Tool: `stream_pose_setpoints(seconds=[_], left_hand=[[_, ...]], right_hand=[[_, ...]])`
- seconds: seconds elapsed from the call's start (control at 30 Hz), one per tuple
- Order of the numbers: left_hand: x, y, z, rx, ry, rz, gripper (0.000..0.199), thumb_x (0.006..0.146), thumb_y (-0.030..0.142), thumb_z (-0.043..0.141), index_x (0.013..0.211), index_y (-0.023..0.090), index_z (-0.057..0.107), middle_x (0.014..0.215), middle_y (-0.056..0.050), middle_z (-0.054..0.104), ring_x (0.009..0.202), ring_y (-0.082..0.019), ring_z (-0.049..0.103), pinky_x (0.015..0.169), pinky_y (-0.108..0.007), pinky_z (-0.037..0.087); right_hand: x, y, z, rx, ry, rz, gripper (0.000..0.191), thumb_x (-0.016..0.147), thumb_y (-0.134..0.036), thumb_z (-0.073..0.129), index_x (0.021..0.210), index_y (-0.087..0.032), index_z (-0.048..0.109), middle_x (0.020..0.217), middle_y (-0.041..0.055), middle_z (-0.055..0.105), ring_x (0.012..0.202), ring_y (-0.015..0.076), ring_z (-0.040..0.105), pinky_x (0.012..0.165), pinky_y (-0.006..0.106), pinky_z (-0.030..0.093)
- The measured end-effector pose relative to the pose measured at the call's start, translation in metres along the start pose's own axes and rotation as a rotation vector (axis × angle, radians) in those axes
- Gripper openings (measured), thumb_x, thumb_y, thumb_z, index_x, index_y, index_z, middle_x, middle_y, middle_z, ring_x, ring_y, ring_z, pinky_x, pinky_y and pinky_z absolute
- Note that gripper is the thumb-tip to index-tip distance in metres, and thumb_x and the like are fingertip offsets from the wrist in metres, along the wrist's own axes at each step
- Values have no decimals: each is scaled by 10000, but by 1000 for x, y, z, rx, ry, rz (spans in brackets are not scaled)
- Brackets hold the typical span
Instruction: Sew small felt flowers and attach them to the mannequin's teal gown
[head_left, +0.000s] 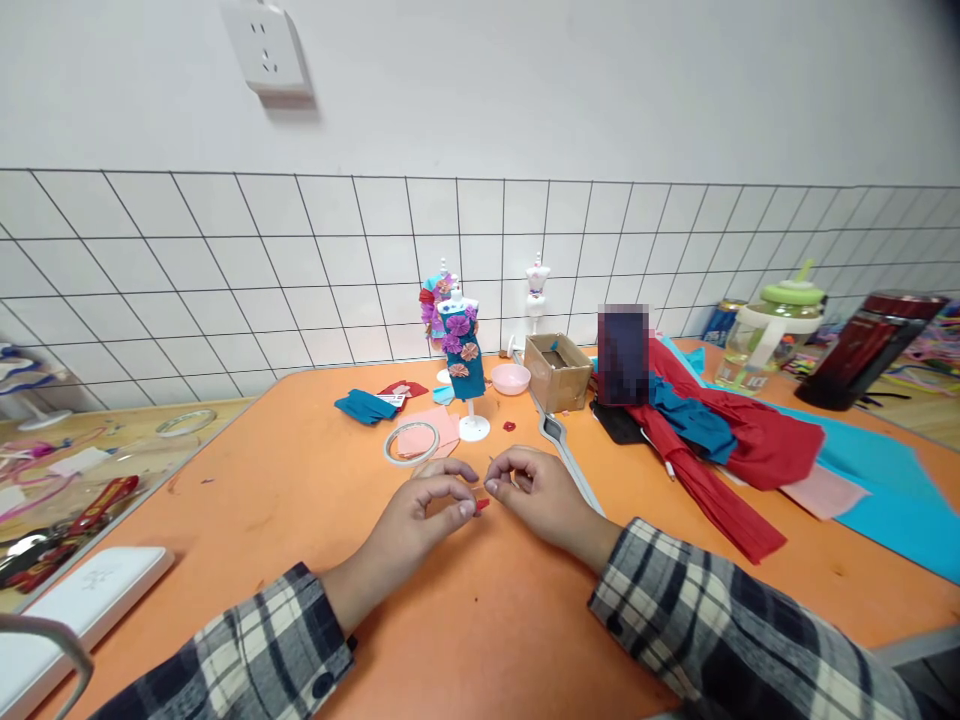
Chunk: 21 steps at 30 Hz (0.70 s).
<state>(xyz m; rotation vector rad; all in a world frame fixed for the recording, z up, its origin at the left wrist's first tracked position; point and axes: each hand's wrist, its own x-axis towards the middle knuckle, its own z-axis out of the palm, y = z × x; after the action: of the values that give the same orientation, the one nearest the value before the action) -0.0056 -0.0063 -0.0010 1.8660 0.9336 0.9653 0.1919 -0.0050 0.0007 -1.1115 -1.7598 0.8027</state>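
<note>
Near the middle of the orange table, my left hand (435,510) pinches a small red scrap (482,505), which looks like crepe paper, between thumb and forefinger. My right hand (536,490) is closed just beside it, thumb against forefinger; what it pinches, if anything, is too small to make out. Beyond the hands stands a mini dress form (465,350) on a white base, wearing a teal dress with purple and peach paper flowers. A roll of tape (412,443) lies partly over pink paper sheets (442,428). A tiny red piece (509,426) lies right of the base.
Behind are a pink bowl (511,378), a cardboard box (559,372) and a bare white dress form (536,290). Grey scissors or tongs (566,455) lie near my right hand. Red crepe paper (772,435), a green-lidded bottle (772,335) and a dark red thermos (862,350) occupy the right.
</note>
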Motion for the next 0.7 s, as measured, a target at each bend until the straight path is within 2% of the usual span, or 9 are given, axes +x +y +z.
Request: stream_pose_setpoints(seconds=[0.1, 0.17, 0.27, 0.4, 0.53, 0.63, 0.7], left_hand=[[2, 5, 0, 24, -7, 13, 252, 836, 410, 611, 723, 197, 685, 846, -59, 645, 847, -208, 577, 820, -334, 428], [2, 8, -1, 35, 7, 16, 255, 833, 407, 613, 708, 197, 685, 789, -53, 656, 792, -200, 577, 774, -320, 432], [3, 9, -2, 95, 38, 38, 236, 828, 385, 619, 699, 204, 697, 787, -53, 680, 792, -207, 586, 782, -329, 429], [1, 7, -1, 257, 83, 124, 172, 830, 334, 629, 723, 234, 720, 812, -47, 709, 850, -226, 580, 844, -360, 396], [-1, 8, 0, 428, 46, 234, 138, 841, 287, 619, 764, 254, 729, 816, -32, 722, 852, -225, 556, 846, -375, 366], [-3, 8, 0, 512, 39, 290, 142, 849, 252, 592, 793, 255, 721, 838, -29, 728, 844, -225, 538, 846, -389, 348], [-4, 9, -1, 588, 14, 318, 152, 842, 234, 578, 824, 266, 726, 869, -32, 732, 873, -242, 523, 863, -413, 320]], right_hand=[[0, -1, 1, -5, -18, -29, 52, 763, -197, 605, 745, -179, 650, 696, -9, 602, 637, 113, 493, 564, 232, 364], [0, 0, 1, 0, -30, -35, 52, 761, -207, 613, 741, -178, 651, 684, -10, 593, 627, 113, 485, 570, 237, 367], [1, 3, 1, 50, 11, 10, 70, 777, -214, 583, 788, -179, 643, 725, -2, 597, 642, 117, 497, 592, 246, 397], [3, 6, -1, 202, 87, 72, 237, 798, -205, 499, 1001, -194, 621, 899, 28, 601, 671, 118, 525, 560, 238, 438], [3, 4, -3, 233, 118, 49, 185, 800, -227, 515, 923, -184, 646, 888, 41, 616, 710, 126, 549, 586, 239, 461], [2, 2, -5, 248, 91, 53, 200, 789, -246, 546, 946, -180, 652, 941, 52, 635, 669, 117, 542, 564, 237, 455], [2, 2, -6, 247, -10, 90, 208, 800, -284, 557, 934, -171, 670, 925, 53, 658, 649, 116, 547, 559, 240, 448]])
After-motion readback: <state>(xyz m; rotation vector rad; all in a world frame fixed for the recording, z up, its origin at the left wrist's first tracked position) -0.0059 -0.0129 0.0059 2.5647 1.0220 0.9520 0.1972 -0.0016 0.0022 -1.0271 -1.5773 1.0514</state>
